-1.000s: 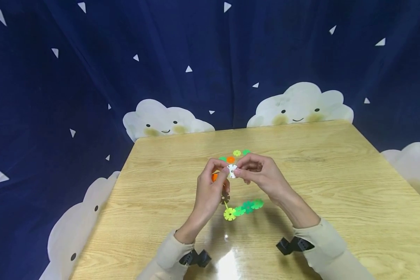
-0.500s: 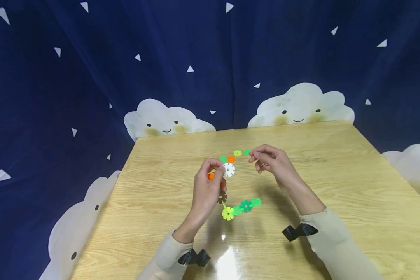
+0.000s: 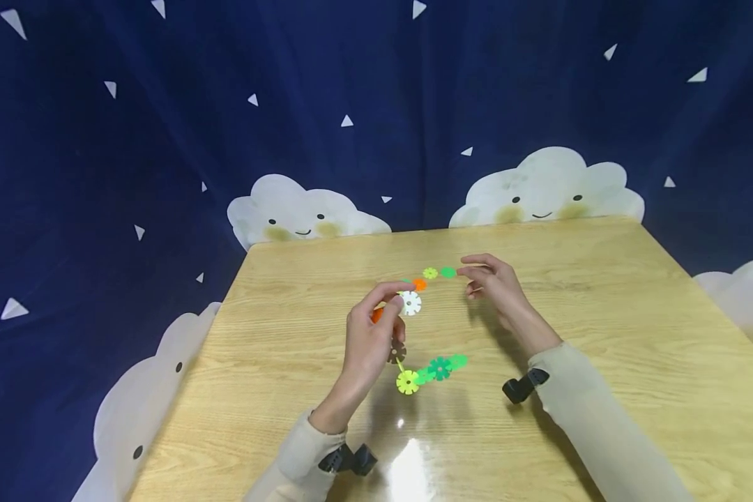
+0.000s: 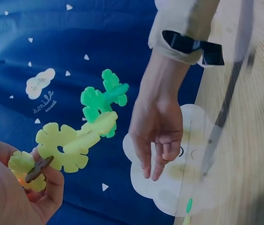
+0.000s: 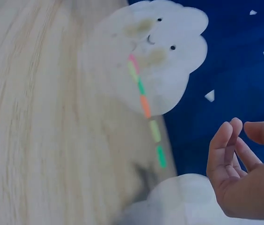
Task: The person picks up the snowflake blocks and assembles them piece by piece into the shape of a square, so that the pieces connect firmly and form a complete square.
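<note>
Chain of slotted discs [image 3: 440,368] held up off the table, centre of scene, toward the near side. Order from far to near: white disc [image 3: 411,303], orange disc [image 3: 377,315], brown disc [image 3: 397,351], yellow disc [image 3: 408,382], then 3 green discs [image 3: 424,376] trailing off to the right.

Left hand [image 3: 370,338] gripping the far part of the chain: thumb by the left edge of the white disc, orange disc inside the curl. Join of white to the rest covered by fingers; perhaps slotted in, perhaps only pinched.

Right hand [image 3: 496,284] farther right and far, apart from left, holding nothing; fingers loosely bent, gap at the thumb. Near the row of loose discs [image 5: 145,106] but not touching.

Row of 6, flat on the far part of the table [image 3: 571,335]. From right to left: green, yellow, orange, green, yellow, pink.

Step in hand, by judgement: lengthening the chain, between 1 piece and the next. Next move, if adding more: lowering right fingertips to the rightmost green, pinching thin rim, keeping left grip steady for lining up slots.

Beyond: navy curtain [image 3: 326,70], white triangles, smiling clouds.
</note>
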`<action>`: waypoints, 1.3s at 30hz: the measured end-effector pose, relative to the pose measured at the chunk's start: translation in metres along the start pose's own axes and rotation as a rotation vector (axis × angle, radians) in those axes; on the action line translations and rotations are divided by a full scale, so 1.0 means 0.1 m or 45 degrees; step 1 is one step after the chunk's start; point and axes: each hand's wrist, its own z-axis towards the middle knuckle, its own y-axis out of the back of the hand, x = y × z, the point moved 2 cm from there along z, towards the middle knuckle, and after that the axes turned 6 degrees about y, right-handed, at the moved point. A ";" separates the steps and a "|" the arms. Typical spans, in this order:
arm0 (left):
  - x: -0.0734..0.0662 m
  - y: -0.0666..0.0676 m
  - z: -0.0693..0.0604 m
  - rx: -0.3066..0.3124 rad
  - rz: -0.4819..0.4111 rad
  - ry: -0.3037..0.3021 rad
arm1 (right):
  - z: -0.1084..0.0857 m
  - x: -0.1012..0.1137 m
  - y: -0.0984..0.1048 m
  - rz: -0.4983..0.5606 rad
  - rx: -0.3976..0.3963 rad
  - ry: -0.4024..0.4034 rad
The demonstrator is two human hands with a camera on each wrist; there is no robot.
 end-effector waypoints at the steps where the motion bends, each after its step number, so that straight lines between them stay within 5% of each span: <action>1: 0.00 0.00 0.00 0.003 0.005 -0.002 | 0.03 -0.03 0.01 0.005 -0.013 -0.014; 16: -0.06 0.02 0.06 0.010 0.030 -0.035 | 0.45 -0.24 0.02 0.081 -0.080 -0.094; 31: -0.07 0.04 0.03 0.001 0.064 -0.020 | 0.79 -0.39 -0.11 -0.244 0.107 -0.195; 39: -0.02 0.06 -0.01 -0.011 0.041 -0.018 | 0.75 -0.56 -0.08 -0.630 0.213 -0.123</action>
